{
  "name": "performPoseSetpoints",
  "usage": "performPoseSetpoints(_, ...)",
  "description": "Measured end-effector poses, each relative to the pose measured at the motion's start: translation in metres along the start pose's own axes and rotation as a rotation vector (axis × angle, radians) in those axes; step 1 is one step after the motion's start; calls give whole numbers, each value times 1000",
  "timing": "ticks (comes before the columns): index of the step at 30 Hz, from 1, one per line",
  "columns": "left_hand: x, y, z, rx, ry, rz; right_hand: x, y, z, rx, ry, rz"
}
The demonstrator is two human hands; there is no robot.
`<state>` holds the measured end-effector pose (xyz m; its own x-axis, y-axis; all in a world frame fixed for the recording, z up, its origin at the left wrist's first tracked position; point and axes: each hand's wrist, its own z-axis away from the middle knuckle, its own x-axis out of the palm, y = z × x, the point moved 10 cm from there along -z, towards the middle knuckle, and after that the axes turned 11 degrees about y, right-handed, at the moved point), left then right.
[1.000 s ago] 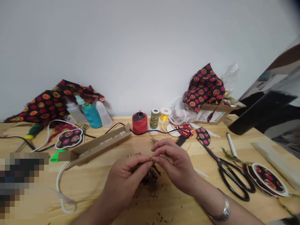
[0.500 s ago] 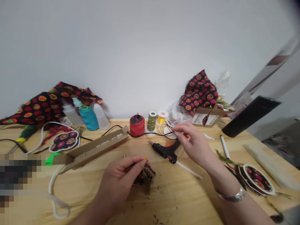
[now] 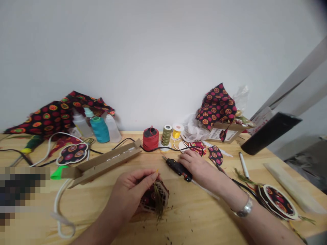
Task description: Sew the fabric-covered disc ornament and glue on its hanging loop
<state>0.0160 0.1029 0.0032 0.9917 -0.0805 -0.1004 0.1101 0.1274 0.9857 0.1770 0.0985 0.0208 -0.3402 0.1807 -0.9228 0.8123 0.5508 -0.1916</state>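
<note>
My left hand (image 3: 136,190) is closed, thumb and finger pinched on a small yellow tip at the top edge of an ornament. The ornament (image 3: 150,197) has a lattice rim and dark patterned fabric, and a green thread tassel (image 3: 159,206) hangs over it; my fingers hide its upper left. My right hand (image 3: 195,163) is wrapped over the handle of a black hot glue gun (image 3: 177,168), which lies on the table with its nozzle pointing left. A white glue stick (image 3: 204,189) sticks out of its back, partly under my wrist.
Behind stand red cord (image 3: 150,139), green thread (image 3: 167,135) and yellow thread (image 3: 176,132) spools. An open cardboard box (image 3: 107,163) lies left. Patterned fabric scraps (image 3: 216,154), a white pen (image 3: 244,165) and a round fabric-faced piece (image 3: 278,201) are right. Bottles (image 3: 112,128) stand back left.
My right hand has come down from behind the glue gun, where it was by a black cord, onto the handle. My left hand keeps its pinch; more of the ornament shows.
</note>
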Motion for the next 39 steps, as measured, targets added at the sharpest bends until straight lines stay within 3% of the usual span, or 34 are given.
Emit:
performPoseSetpoints(4, 1, -4, -1, -55, -22, 56, -12, -4, 5, 47, 25, -158)
performPoseSetpoints(10, -2, -7, -2, -90, 14, 72, -50, -4, 8, 217, 275, -619)
performPoseSetpoints(13, -4, -7, -4, -90, 44, 60, -45, 2, 7, 390, 393, -978)
performPoseSetpoints(16, -6, -5, -5, -81, 58, 60, -33, -2, 4, 467, 441, -1224)
performPoseSetpoints(20, -9, -6, -6, -70, 79, 44, -35, -8, 1, 528, 402, -1009)
performPoseSetpoints(25, -12, -6, -9, -57, 86, 37, -54, -32, -1, 251, 425, -732)
performPoseSetpoints(31, -15, -8, -11, -51, 125, 60, -40, -42, 12, 108, 376, -610)
performPoseSetpoints(39, -19, -1, -11, 12, 183, 31, -32, -48, 15, 86, 323, -506)
